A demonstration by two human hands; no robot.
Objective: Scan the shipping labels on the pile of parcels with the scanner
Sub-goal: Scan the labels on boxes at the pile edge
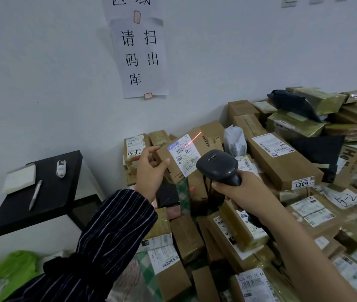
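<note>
My left hand (150, 171) grips a small cardboard parcel (203, 144) by its left edge and holds it up above the pile, its white shipping label (184, 154) turned toward me. My right hand (240, 190) grips the handle of a black barcode scanner (217, 165), whose head points at that label from just below and right of it. A red laser line (193, 138) falls across the label's upper right corner and onto the cardboard. The pile of parcels (282, 162), mostly brown boxes with white labels, fills the right and lower middle.
A black side table (64, 192) stands at the left with a notepad (19, 178), a pen (35, 195) and a small white device (61, 168). A green bag (5, 275) lies at the bottom left. Paper signs (140, 57) hang on the white wall behind.
</note>
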